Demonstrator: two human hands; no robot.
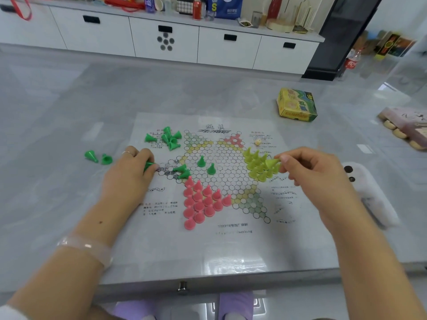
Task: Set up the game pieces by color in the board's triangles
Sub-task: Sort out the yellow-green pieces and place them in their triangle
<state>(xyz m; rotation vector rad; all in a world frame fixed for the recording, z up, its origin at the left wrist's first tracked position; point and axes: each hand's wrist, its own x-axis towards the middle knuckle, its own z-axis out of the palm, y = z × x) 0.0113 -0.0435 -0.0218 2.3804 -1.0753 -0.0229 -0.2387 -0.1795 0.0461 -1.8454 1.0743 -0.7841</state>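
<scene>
Board [208, 239] lies flat, pink pieces [201, 202] filling one triangle. Left hand [129, 174] pinches a green piece [149, 165]; right hand [309, 169] pinches a yellow piece [272, 162]. Box [297, 105] sits beyond.

The board [208, 239] was a white sheet printed with small black circles in a star pattern, with pale green, yellow and pink tints in its triangles and black text at the edges. The pink pieces [200, 203] filled the near triangle. The yellow-green pieces [260, 166] filled the right triangle, and the right hand [309, 172] held one piece of the same colour. The dark green pieces [169, 138] lay at the far left, and the left hand [129, 174] held another green one. The surface [57, 112] was pale grey with a faint marble pattern. The box [297, 105] was yellow and green.
</scene>
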